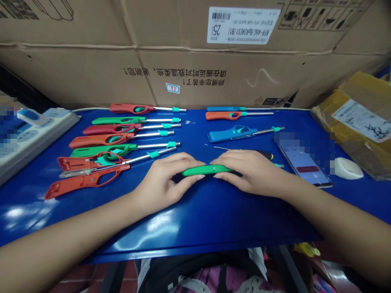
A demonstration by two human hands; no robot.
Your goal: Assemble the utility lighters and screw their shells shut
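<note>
Between my two hands is a green long-nosed lighter [203, 169], its narrow edge turned toward me. My left hand [169, 177] pinches one end with thumb and fingers. The other end is gripped the same way by my right hand [252, 173], which hides part of it. A small teal-tipped end [279, 165] shows past the right hand. Just behind that hand lies a screwdriver [269, 155] with a black and yellow handle, partly covered. To the left, an opened orange lighter shell [88, 181] rests near a transparent inner part [77, 173].
Several red, orange and green lighters [104, 140] lie in a column at left. Blue lighters [230, 133] and an orange lighter [222, 116] lie at back right. A phone [302, 162], white object [348, 168], taped box [356, 122], power strip [39, 136] and large carton [91, 73] surround them.
</note>
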